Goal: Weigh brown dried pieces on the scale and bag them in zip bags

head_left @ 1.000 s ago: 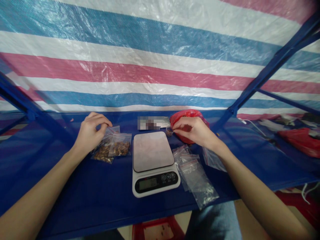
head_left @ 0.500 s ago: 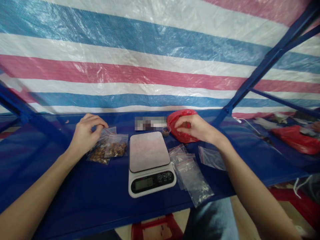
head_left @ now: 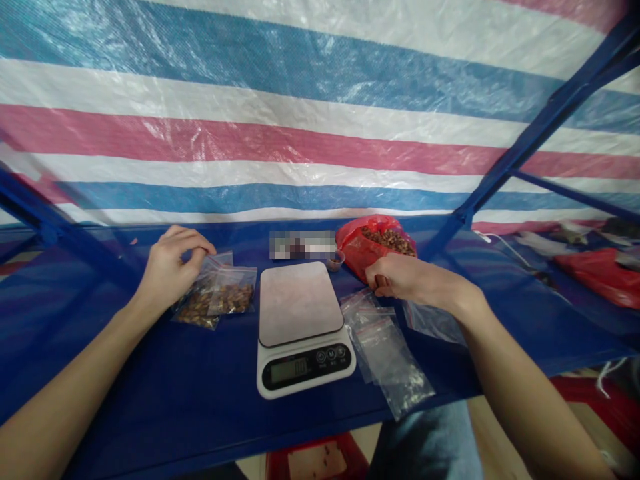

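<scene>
My left hand (head_left: 175, 263) pinches the top edge of a clear zip bag (head_left: 197, 310) filled with small brown pieces. A second filled zip bag (head_left: 235, 297) overlaps it on the right. My right hand (head_left: 395, 279) is closed at the near edge of a red plastic bag (head_left: 353, 243); its curled fingers seem to grip the rim, partly hidden. Inside the red bag, many small brown pieces (head_left: 387, 239) show. Between my hands sits a white kitchen scale (head_left: 300, 307) with a bare plate and a lit display.
Several flat zip bags (head_left: 393, 363) lie right of the scale, another zip bag (head_left: 433, 321) under my right forearm. A small clear cup (head_left: 335, 261) stands behind the scale, near a blurred-out item (head_left: 303, 245). Blue metal bars (head_left: 520, 143) slant at the right. Another red bag (head_left: 605, 273) lies far right.
My right hand has moved from above the red bag down to its near edge, uncovering the brown pieces inside. The left hand stays on the zip bag.
</scene>
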`<state>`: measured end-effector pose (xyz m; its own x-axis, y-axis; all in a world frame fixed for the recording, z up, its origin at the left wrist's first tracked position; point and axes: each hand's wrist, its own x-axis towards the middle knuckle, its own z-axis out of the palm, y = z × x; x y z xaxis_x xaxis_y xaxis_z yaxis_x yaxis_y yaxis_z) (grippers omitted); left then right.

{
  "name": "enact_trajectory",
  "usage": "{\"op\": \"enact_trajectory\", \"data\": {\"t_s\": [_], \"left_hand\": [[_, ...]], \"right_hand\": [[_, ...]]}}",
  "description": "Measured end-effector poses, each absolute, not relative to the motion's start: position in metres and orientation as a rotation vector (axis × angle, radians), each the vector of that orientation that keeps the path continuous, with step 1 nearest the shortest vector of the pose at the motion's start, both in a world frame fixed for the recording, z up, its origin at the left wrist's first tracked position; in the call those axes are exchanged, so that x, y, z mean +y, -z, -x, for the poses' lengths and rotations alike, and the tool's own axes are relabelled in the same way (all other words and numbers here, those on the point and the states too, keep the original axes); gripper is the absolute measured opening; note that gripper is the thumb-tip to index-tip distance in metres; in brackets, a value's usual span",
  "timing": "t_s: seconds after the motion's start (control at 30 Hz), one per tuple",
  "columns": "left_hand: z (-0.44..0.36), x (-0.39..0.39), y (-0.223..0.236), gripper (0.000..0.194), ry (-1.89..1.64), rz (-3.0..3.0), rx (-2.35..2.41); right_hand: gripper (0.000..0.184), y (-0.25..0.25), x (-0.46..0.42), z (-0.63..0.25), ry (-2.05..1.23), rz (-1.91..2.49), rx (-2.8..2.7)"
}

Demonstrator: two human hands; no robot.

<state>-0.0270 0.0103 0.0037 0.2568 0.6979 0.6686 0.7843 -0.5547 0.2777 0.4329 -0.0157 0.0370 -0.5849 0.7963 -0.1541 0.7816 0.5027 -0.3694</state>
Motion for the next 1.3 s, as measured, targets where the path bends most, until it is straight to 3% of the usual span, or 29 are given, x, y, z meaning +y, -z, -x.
{"op": "enact_trajectory", "data": {"t_s": [0.2,0.43,0.6,0.87,1.03,1.13,1.3], "left_hand": [[0.026,0.010,-0.004,0.034,1.173,2.415,-1.436],[0.026,0.008,-0.005,0.032,1.190,2.413,-1.466],[0.028,0.009,-0.004,0.031,1.203,2.413,-1.439],[0.027,0.009,-0.003,0.030,1.230,2.395,-1.467],[0.027,0.009,-0.003,0.031,1.202,2.400,-1.478],[0.029,0.010,-0.001,0.032,1.223,2.397,-1.432],[0.030,0.011,0.001,0.033,1.234,2.408,-1.379]], "right_hand": [[0.010,-0.042,-0.005,-0.446,-0.785,1.274,-2.533],[0.017,-0.040,-0.002,-0.398,-0.438,1.114,-2.101],[0.023,-0.023,0.003,-0.379,-0.558,1.084,-1.929],[0.016,-0.032,0.040,-0.471,-0.143,1.554,-2.028],[0.028,-0.030,0.046,-0.500,-0.252,1.689,-2.224],[0.036,-0.042,0.041,-0.504,-0.111,1.805,-2.194],[0.015,-0.052,0.035,-0.526,-0.049,2.128,-2.053]]}}
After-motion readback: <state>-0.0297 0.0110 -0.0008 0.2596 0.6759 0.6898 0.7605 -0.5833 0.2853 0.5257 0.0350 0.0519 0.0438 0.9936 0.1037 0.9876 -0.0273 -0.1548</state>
